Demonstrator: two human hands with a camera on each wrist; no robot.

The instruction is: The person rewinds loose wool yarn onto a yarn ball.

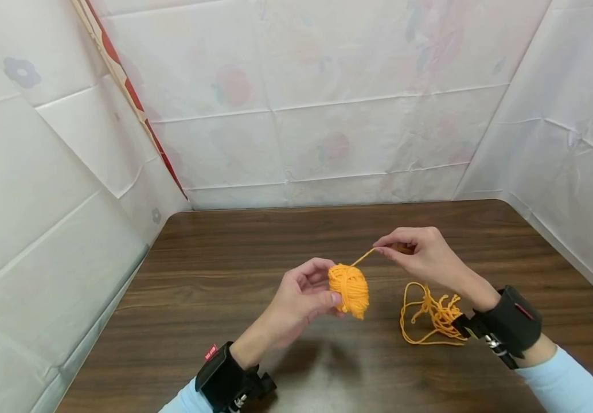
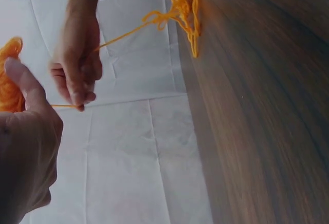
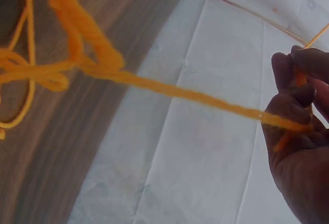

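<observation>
Left hand (image 1: pixel 301 295) grips the orange yarn ball (image 1: pixel 348 289) above the bench (image 1: pixel 214 298); right hand (image 1: pixel 420 255) pinches the taut strand (image 1: pixel 362 258) running up-right from it (loose yarn tangle (image 1: pixel 433 315) lies beneath the right wrist).

Light-blue sleeves (image 1: pixel 570 381), black wrist straps (image 1: pixel 513 324)

No legible text or labels.
</observation>
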